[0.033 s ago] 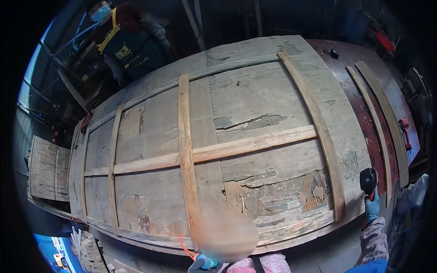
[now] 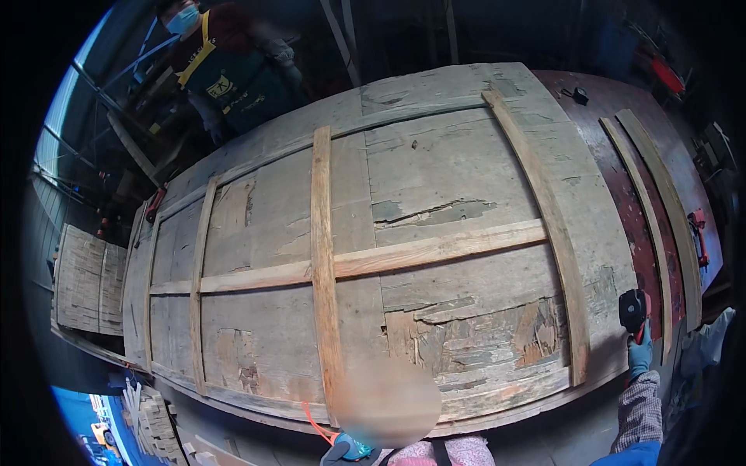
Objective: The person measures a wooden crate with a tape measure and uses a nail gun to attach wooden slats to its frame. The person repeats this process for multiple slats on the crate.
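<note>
In the head view, my right hand [image 2: 640, 359], in a teal glove, is closed on the red grip of a power tool [image 2: 633, 309] with a broad black end. It is held beside the right edge of a large worn plywood panel [image 2: 458, 182]; the tool's exact kind is unclear. At the lower edge is my left hand [image 2: 347, 449] in a grey and teal glove, its fingers mostly hidden by a blurred patch. A thin orange-red strip [image 2: 315, 422] rises next to it. Wooden battens form a frame on the panel, with a middle upright batten [image 2: 322, 225] and a right batten [image 2: 536, 210].
Two loose wood strips [image 2: 657, 182] lie on a dark red table [image 2: 594, 128] at right, with a tape measure [image 2: 576, 95] and another red tool [image 2: 698, 237]. A red tool [image 2: 155, 203] rests at the far left. A masked co-worker [image 2: 241, 85] stands beyond the panel. Stacked wood [image 2: 155, 419] is lower left.
The whole scene has shifted slightly to the right in the picture. My right hand still holds the power tool beside the panel, and the battens keep their places on it.
</note>
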`<state>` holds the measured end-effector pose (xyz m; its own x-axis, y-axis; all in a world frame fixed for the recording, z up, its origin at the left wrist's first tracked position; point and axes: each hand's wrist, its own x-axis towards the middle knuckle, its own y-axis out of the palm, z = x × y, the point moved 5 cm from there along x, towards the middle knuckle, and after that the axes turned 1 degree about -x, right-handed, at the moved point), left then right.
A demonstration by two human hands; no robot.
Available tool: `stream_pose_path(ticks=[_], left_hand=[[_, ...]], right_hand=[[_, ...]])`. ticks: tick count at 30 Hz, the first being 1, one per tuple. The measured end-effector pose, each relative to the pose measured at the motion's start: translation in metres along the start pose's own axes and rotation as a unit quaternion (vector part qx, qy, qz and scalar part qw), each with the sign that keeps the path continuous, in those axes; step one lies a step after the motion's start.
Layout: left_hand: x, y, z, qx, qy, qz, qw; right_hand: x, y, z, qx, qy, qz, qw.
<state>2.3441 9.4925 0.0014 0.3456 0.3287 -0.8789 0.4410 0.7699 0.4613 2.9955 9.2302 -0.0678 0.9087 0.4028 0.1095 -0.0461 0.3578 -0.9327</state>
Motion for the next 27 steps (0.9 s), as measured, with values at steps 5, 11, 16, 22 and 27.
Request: stream_pose_path(ticks=[5, 11, 16, 22, 27], left_hand=[[0.001, 0.010, 0.041, -0.031, 0.023, 0.051, 0.998], [0.030, 0.035, 0.059, 0.496, 0.208, 0.185, 0.823], [0.023, 0.122, 0.110, 0.720, 0.419, 0.324, 0.448], [-0.016, 0.138, 0.108, 0.783, 0.488, 0.384, 0.041], [-0.040, 0.138, 0.007, 0.743, 0.214, 0.443, 0.454]], right_hand=[[0.080, 0.049, -0.079, -0.139, 0.049, 0.115, 0.982], [0.061, 0.044, 0.030, -0.063, -0.068, -0.065, 0.994], [-0.122, 0.051, 0.272, 0.509, 0.088, 0.491, 0.701], [-0.266, 0.019, 0.410, 0.551, 0.167, 0.689, 0.440], [-0.291, 0.005, 0.452, 0.599, 0.047, 0.501, 0.622]])
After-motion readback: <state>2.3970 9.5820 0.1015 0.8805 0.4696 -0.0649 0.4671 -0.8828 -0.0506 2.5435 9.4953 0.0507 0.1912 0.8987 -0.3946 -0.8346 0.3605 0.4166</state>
